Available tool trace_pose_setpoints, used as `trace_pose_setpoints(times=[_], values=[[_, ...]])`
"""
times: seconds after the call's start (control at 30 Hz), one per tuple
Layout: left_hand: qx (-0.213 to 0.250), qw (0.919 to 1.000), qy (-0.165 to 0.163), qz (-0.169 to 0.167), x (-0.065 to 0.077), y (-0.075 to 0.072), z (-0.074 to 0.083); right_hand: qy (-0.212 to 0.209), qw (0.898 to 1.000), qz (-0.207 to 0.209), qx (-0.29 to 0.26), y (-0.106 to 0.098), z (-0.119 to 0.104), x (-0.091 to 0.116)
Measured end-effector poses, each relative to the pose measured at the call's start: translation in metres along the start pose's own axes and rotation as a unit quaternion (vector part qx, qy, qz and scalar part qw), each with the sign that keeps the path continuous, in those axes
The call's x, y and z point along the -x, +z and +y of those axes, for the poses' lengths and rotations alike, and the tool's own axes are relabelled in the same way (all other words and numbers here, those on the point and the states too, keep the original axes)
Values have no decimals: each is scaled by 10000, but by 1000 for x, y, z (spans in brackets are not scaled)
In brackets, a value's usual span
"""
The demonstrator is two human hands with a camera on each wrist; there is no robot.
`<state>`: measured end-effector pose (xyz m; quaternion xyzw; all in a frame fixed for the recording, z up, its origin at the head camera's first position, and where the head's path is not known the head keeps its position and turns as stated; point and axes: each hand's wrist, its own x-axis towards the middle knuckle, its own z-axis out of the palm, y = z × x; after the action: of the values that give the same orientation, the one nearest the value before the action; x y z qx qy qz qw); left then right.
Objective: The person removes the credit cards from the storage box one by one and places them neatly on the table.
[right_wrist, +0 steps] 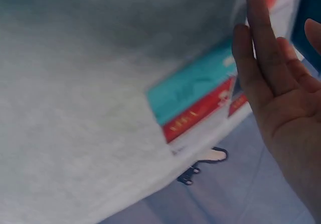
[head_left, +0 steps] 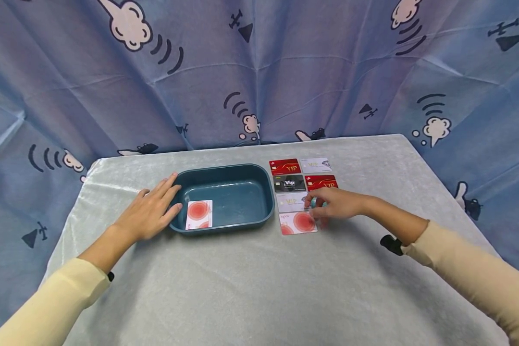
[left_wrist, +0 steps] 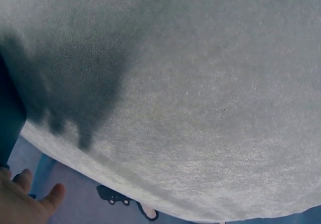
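My left hand [head_left: 149, 211] rests on the left rim of a dark teal plastic bin [head_left: 225, 227], fingers spread. Inside the bin, at its left end, lies a white card with red circles [head_left: 199, 214]. Over the cards right of the bin hovers my right hand [head_left: 339, 203], its fingers extended in the right wrist view. Below it lies a teal card [right_wrist: 188, 88], partly hidden by the hand in the head view. Close to the fingertips are a silver VIP card [head_left: 289, 202] and another white card with red circles [head_left: 296, 223].
Farther back in the two columns lie a red VIP card [head_left: 281, 166], a silver VIP card [head_left: 313, 165], a black VIP card [head_left: 287, 183] and a second red card [head_left: 320, 181]. A pale cloth covers the table [head_left: 225, 283]. Behind hangs a blue patterned curtain [head_left: 307, 86].
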<state>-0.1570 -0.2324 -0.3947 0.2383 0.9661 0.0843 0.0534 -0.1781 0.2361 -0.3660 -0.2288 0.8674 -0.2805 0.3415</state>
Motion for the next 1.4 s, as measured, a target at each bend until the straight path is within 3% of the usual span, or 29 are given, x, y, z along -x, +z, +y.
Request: trace_pose_setpoints(times=[0.2,0.53,0.9,1.4], values=[[-4,10000,-18,-36,0,0,0,-395,9979,235,458,-21,-28,-9],[6,10000,15,35,-1,2,-2,-868,9927,720,430,-54,-84,-28],[34,9998,54,171,-1,3,-2,-994,9938,488,108,-46,-121,-65],[44,9999,-35,103,-1,3,-4,-1100,9929,458,10,-26,-144,-119]])
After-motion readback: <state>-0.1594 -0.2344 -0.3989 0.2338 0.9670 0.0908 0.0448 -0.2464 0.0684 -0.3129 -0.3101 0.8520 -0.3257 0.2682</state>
